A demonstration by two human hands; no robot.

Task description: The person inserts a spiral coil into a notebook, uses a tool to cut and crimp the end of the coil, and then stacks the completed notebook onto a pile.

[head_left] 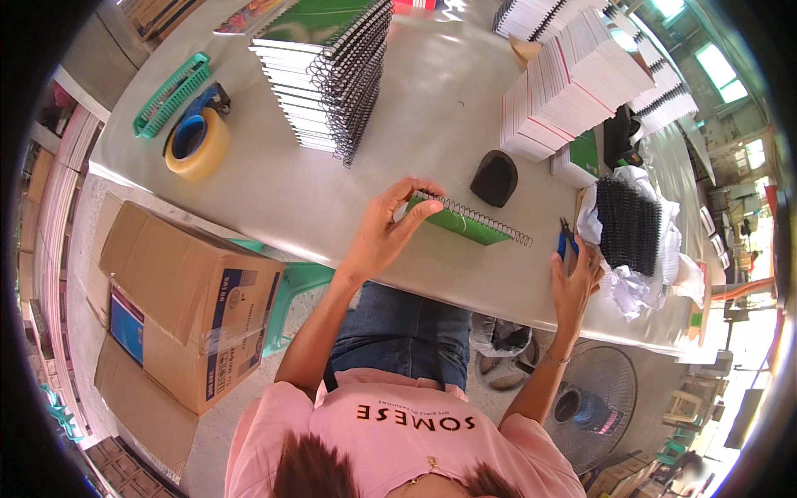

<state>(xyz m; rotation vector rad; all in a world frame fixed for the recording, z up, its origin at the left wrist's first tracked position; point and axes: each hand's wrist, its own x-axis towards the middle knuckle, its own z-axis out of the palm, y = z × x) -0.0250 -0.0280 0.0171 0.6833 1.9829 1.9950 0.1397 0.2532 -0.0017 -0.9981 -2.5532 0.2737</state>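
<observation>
Near the table's front edge a green notebook stands on its long side, a black wire coil running along its top edge and past its right end. My left hand grips the notebook's left end, thumb on the near cover and fingers behind. Off to the right, my right hand is closed round the blue handles of small pliers, whose dark jaws point away from me. A black rounded pad lies just beyond the notebook. Beside my right hand, a bundle of black wire coils rests on crumpled white plastic.
Coil-bound green notebooks are stacked at the back left. Tall stacks of unbound page blocks stand at the back right. A tape roll and green basket sit far left. Below are an open carton and a fan.
</observation>
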